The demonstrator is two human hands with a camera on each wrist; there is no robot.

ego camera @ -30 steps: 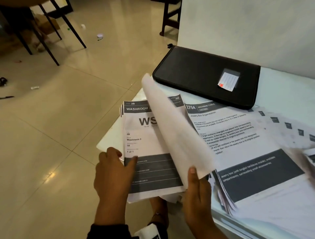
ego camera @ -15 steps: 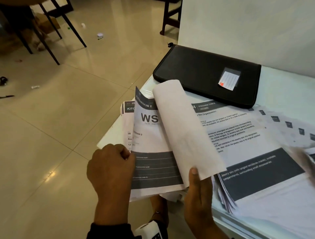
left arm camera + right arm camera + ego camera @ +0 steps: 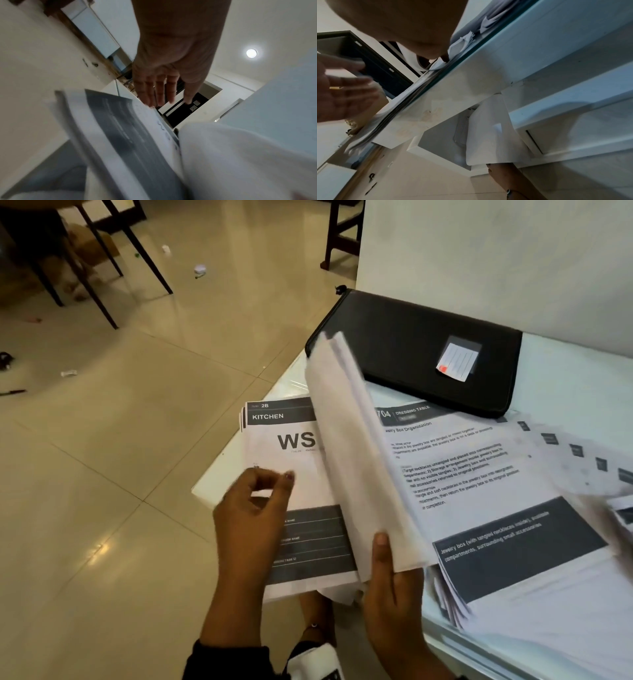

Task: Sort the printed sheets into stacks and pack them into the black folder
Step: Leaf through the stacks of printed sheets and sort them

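Paper sheets (image 3: 363, 460), thin and limp, are pinched at the lower edge by the right hand (image 3: 394, 587); the left hand (image 3: 253, 515) is held loosely curled, grasping nothing.

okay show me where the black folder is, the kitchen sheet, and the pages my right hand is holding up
black folder (image 3: 404, 344): head view, on the bare cover left of its label pocket.
KITCHEN sheet (image 3: 294, 467): head view, on the white area below the big WS.
turned-up pages (image 3: 356, 446): head view, on their blank back side.

One black folder (image 3: 421, 350), two hands.
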